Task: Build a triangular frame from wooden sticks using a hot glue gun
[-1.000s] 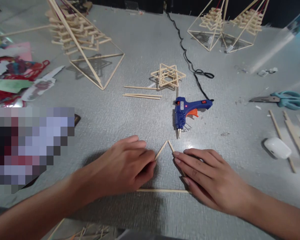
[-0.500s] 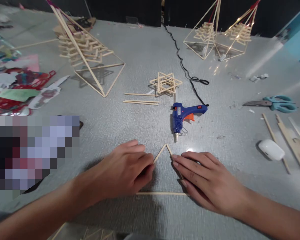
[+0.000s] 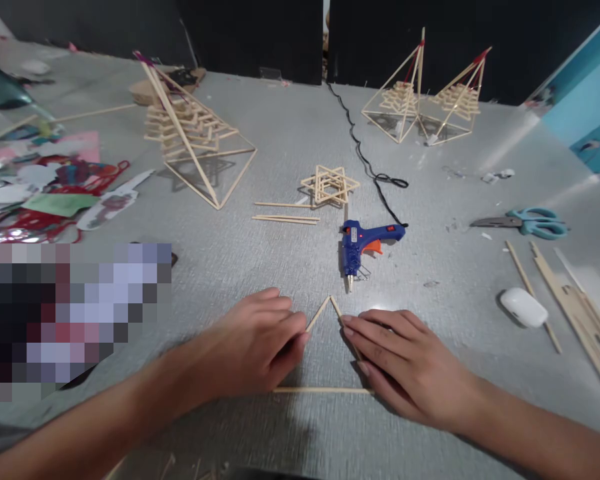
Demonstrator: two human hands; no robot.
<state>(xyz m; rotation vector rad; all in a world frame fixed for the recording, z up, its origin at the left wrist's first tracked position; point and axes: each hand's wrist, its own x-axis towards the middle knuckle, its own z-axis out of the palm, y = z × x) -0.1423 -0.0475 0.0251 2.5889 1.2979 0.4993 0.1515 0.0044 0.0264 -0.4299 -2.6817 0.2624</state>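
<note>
Three thin wooden sticks form a triangle flat on the table in front of me, its tip pointing away. My left hand (image 3: 267,340) is closed on the left wooden stick (image 3: 319,313), covering its lower part. My right hand (image 3: 405,363) lies over the right wooden stick (image 3: 336,308), its fingertips and thumb pressing along it. The two sticks meet at the tip, or nearly so. Between my wrists runs the bottom wooden stick (image 3: 323,391), both its ends near my hands. Just beyond the tip lies a blue hot glue gun (image 3: 353,250), nozzle towards me.
Behind the glue gun lie a stick star (image 3: 330,185) and loose sticks (image 3: 285,219). Stick pyramids (image 3: 207,173) stand further back. Scissors (image 3: 540,222), a white case (image 3: 524,307) and more sticks (image 3: 573,313) are at right. Paper scraps (image 3: 55,200) lie left; a black cord (image 3: 363,147) runs backwards.
The view has tilted slightly upward, so the table's far side shows more fully. Both hands keep their places on the sticks.
</note>
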